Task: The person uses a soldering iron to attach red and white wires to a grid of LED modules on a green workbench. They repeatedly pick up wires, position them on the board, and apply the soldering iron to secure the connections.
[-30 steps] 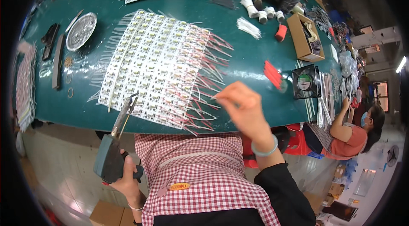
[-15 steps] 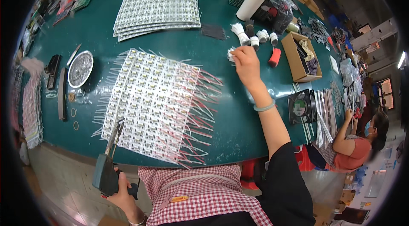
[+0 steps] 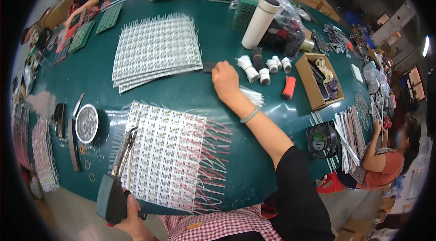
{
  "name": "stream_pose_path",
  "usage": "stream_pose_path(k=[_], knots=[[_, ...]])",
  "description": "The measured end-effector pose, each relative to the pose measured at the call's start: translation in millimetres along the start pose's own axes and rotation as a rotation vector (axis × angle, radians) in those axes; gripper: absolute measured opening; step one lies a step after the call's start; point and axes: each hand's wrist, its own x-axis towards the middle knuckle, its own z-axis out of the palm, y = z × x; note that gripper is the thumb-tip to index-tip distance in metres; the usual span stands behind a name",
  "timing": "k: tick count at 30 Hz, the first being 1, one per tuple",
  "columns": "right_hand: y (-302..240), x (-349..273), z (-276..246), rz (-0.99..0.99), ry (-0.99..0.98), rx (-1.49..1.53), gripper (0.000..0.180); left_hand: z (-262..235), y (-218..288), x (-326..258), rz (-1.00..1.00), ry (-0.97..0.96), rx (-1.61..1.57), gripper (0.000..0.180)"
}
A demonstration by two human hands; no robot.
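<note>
While the left hand (image 3: 131, 211) grips a dark pistol-shaped soldering gun (image 3: 116, 182) at lower left, tip over the white wired circuit-board panel (image 3: 170, 159), the right hand (image 3: 225, 80) rests closed at centre beside white wire bundles (image 3: 251, 95); its grasp cannot be told.

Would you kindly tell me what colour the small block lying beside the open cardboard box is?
The small block is orange-red, clearest in the head view.

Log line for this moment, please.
left hand: grips soldering gun | right hand: reached out beside white wire bundle | circuit panel: flat on table
</note>
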Motion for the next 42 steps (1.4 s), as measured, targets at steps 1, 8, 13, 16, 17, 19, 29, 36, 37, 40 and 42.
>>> stream_pose_path(k=[1, 8, 13, 16, 17, 19, 29, 36, 37, 40, 42], knots=[[0.8, 0.0, -3.4, 0.005, 0.008, 0.006, 0.002, 3.7, 3.3, 6.7, -0.009, -0.023, -0.020, 0.035], [12.3, -4.0, -9.3, 0.086, 0.073, 0.119, 0.004, 8.5, 22.7, 70.7, 0.199, 0.065, 0.163, 0.034], [11.4, -1.1, -13.5, 0.102, 0.037, 0.141, 0.005, -34.5, 67.8, 123.1, 0.579, 0.170, 0.241, 0.033], [14.9, 2.8, -24.5, 0.071, 0.006, 0.130, 0.010, -52.2, 63.1, 127.9, 0.599, 0.058, 0.184, 0.033], [16.1, 3.7, -28.6, 0.060, -0.003, 0.140, 0.010, -58.2, 56.7, 126.1, 0.519, 0.023, 0.108, 0.033], [15.4, 7.0, -35.4, 0.029, -0.025, 0.155, 0.011, -44.5, 41.8, 109.9, 0.364, 0.043, 0.093, 0.035], [-13.1, 48.7, -108.4, -0.506, -0.525, -0.102, 0.010, 4.7, 25.9, 75.7, 0.229, 0.070, 0.029, 0.035], [-65.8, 48.4, -82.1, -0.643, -0.968, -0.312, 0.014, -0.4, 19.1, 72.7, 0.396, 0.084, -0.013, 0.044], [-69.5, 47.7, -77.5, -0.638, -0.999, -0.291, 0.013, -2.0, 20.3, 71.2, 0.370, 0.100, -0.022, 0.044], [-71.0, 48.2, -78.0, -0.591, -1.039, -0.265, 0.015, -0.7, 32.8, 65.8, 0.227, 0.163, -0.080, 0.043], [-70.5, 54.7, -83.8, -0.596, -1.069, -0.283, 0.016, -2.1, 30.9, 69.1, 0.217, 0.174, -0.102, 0.042]])
